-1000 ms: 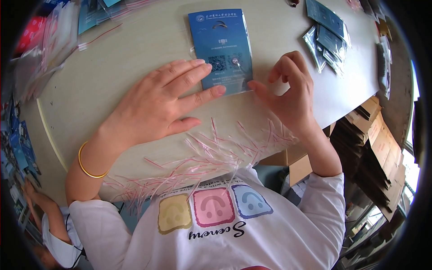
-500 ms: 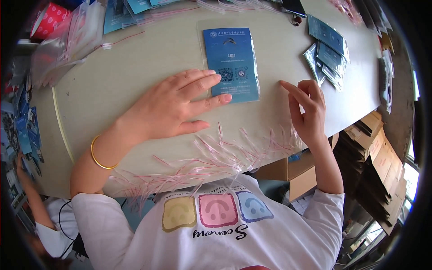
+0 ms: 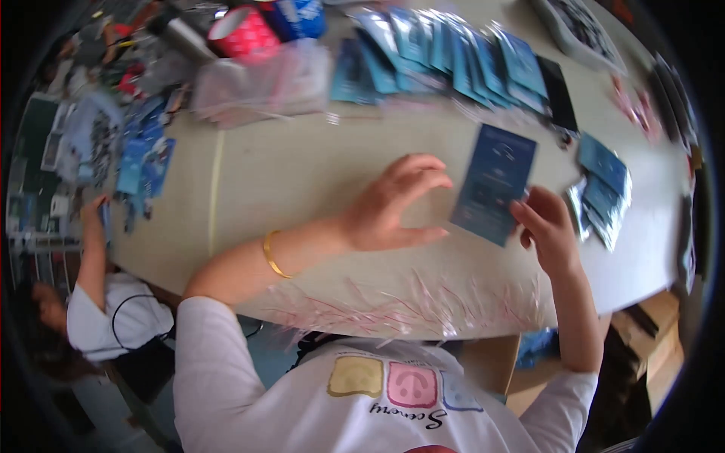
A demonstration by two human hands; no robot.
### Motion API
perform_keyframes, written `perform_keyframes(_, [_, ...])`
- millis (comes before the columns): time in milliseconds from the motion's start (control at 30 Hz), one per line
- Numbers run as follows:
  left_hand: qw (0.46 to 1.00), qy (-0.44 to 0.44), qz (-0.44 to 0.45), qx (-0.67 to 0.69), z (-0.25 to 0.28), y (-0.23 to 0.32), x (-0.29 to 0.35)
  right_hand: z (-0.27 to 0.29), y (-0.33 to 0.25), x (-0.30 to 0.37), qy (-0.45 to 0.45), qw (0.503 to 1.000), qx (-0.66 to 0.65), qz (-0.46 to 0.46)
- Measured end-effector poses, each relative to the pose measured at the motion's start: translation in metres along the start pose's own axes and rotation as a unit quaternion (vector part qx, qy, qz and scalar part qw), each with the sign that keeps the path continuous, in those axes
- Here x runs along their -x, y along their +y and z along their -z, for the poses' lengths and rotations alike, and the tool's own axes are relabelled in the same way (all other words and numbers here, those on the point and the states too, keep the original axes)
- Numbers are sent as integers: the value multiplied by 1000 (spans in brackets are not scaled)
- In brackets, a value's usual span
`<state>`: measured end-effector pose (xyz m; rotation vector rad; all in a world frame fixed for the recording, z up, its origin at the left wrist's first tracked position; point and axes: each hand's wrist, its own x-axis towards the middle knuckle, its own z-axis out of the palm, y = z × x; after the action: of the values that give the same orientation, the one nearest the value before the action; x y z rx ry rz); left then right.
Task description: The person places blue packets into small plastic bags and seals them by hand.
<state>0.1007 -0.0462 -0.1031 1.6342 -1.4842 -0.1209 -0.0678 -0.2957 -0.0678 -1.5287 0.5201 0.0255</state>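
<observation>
A flat blue packet point(image 3: 495, 177) with pale print is lifted off the table, tilted. My right hand point(image 3: 550, 226) pinches its lower right edge between thumb and fingers. To its left, my left hand point(image 3: 393, 204) is empty, with thumb and fingers spread toward the packet but apart from it. Thin clear strips point(image 3: 408, 306) with red lines lie heaped along the near table edge. Beyond my right hand is a small pile of blue packets in shiny clear bags point(image 3: 604, 185).
Overlapping blue packets point(image 3: 445, 57) line the far side, beside a black phone-like slab point(image 3: 557, 94). Clear bags point(image 3: 260, 83), a red patterned cup point(image 3: 243, 34) and a blue cup point(image 3: 300, 19) stand far left. Another person point(image 3: 113, 302) sits at left; cardboard boxes point(image 3: 649, 325) are at right.
The blue packet has left the table and is now in my right hand. My left hand has come off it. The view has shifted, showing more of the far left.
</observation>
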Motion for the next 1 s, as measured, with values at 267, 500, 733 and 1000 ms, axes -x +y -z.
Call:
perform_keyframes(267, [806, -50, 331, 488, -24, 46, -32, 7, 34, 42, 72, 982, -125, 119])
perform_keyframes(500, [772, -95, 323, 539, -34, 66, -40, 39, 54, 85, -1, 992, -94, 87])
perform_keyframes(733, [972, -116, 164, 120, -6, 46, -34, 88, 50, 103, 238, 957, -59, 156])
perform_keyframes(1000, [972, 38, -56, -224, -16, -41, -149, 221, 52, 106, 418, 897, -71, 126])
